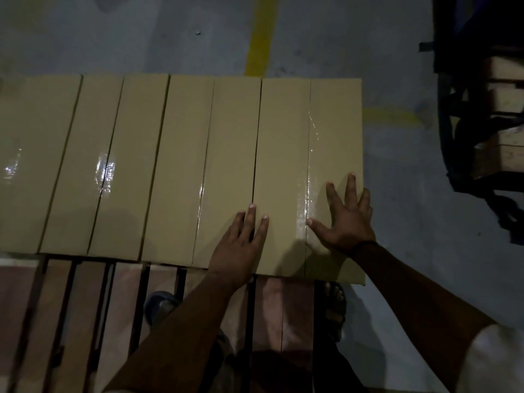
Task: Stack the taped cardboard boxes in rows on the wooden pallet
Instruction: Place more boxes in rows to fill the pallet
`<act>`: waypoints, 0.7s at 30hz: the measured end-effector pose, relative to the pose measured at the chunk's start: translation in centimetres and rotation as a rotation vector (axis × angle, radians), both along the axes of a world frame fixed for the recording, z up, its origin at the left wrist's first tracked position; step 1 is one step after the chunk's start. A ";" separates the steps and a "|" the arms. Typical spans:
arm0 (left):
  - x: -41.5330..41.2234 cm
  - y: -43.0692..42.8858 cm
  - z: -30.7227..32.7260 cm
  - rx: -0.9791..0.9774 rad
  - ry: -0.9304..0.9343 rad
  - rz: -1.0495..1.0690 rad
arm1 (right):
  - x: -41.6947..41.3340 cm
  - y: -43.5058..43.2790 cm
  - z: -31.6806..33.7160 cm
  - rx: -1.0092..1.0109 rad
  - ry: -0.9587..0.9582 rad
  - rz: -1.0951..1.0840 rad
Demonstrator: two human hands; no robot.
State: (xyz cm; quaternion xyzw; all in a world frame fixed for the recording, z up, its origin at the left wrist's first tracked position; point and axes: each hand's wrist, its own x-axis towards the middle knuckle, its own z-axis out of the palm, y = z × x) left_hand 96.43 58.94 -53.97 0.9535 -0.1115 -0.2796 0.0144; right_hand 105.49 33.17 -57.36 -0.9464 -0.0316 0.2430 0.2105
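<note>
A row of several tan taped cardboard boxes (181,165) lies side by side on the far part of the wooden pallet (85,313). The rightmost box (312,131) carries glossy clear tape along its seam. My left hand (241,245) rests flat with straight fingers on the near end, over the gap between the rightmost box and its neighbour. My right hand (346,217) lies spread flat on the right half of the rightmost box, fingers reaching toward its right edge. Neither hand grips anything.
The near pallet slats show dark gaps, with my sandalled feet (334,307) seen at and below them. A grey concrete floor with a yellow line (261,35) lies beyond. A dark cart or frame holding boxes (482,109) stands at the right.
</note>
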 end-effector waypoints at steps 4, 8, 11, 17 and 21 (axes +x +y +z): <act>0.1 -0.2 0.3 0.004 0.019 0.002 | 0.3 0.2 0.4 -0.089 0.020 0.017; -0.1 -1.0 2.3 -0.014 0.074 0.038 | -0.4 1.3 2.3 -0.156 -0.024 0.025; -0.9 -1.6 4.2 -0.028 0.034 0.091 | -1.7 1.7 4.3 -0.138 -0.023 0.033; -2.8 -2.8 7.0 -0.060 0.053 0.260 | -4.5 0.9 7.2 -0.114 0.019 0.068; -5.0 -4.8 9.6 -0.052 0.072 0.335 | -6.8 0.2 9.4 -0.110 0.058 0.148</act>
